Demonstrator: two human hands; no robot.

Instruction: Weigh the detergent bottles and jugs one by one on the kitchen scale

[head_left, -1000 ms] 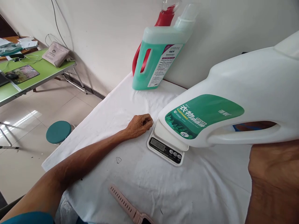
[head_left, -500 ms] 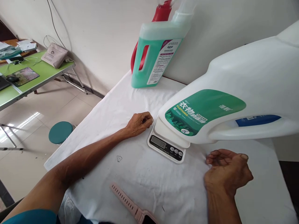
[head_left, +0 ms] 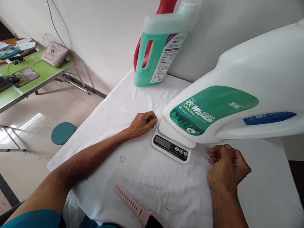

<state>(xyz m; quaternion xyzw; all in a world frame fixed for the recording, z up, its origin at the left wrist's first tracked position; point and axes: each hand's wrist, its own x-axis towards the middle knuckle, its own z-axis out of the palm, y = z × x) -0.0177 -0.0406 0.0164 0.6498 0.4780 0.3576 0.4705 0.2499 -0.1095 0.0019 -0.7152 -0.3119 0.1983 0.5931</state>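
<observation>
A large white jug of clothing disinfectant (head_left: 251,72) with a green label stands on a small white kitchen scale (head_left: 172,148), covering most of its platform. Digits on the scale's grey display are too faint to read. My left hand (head_left: 143,124) rests on the cloth by the scale's left edge, fingers curled into a loose fist with nothing seen in them. To the right of the scale, below the jug's handle, my right hand (head_left: 228,167) is curled closed, apart from the jug. Neither hand grips the jug.
Behind, against the wall, stand a green liquid bottle (head_left: 163,50) and a red bottle (head_left: 166,6). A pink watch (head_left: 133,202) lies at the near edge of the white cloth (head_left: 99,190). On the left are a teal stool (head_left: 63,133) and a green table (head_left: 47,77).
My right hand has turned and its fingers have curled in more. My left hand stays beside the scale. The view has shifted slightly; jug and scale keep their places.
</observation>
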